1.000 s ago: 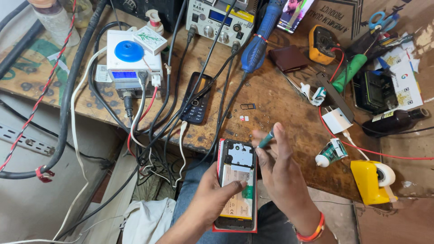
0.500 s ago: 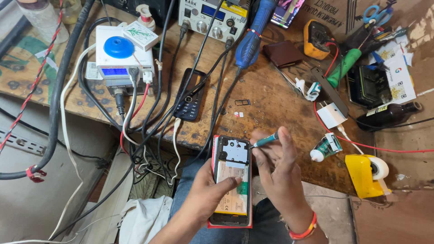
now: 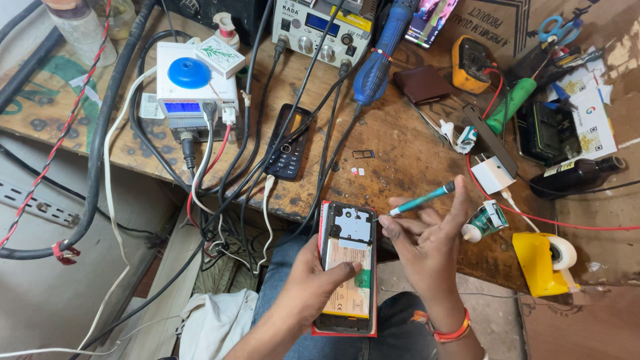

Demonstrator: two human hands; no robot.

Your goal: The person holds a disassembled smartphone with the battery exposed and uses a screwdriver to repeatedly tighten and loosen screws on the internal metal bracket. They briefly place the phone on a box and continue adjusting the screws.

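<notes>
While the left hand point(image 3: 313, 283) is clamped around an opened smartphone with a red frame, its back cover off and its battery showing point(image 3: 348, 267), the right hand point(image 3: 427, 243) pinches a slim teal screwdriver point(image 3: 421, 199) between its fingers, the tip touching the phone's upper right edge. The phone is held face down over the person's lap, just off the near edge of the scarred wooden counter point(image 3: 400, 147). Near that edge, right of the hands, stands a yellow tape dispenser with a white roll point(image 3: 543, 260). Further in lies a black keypad phone point(image 3: 288, 143), and toward the far left sits a white power supply box with a blue round knob point(image 3: 193, 87), its cables trailing over the near edge.
</notes>
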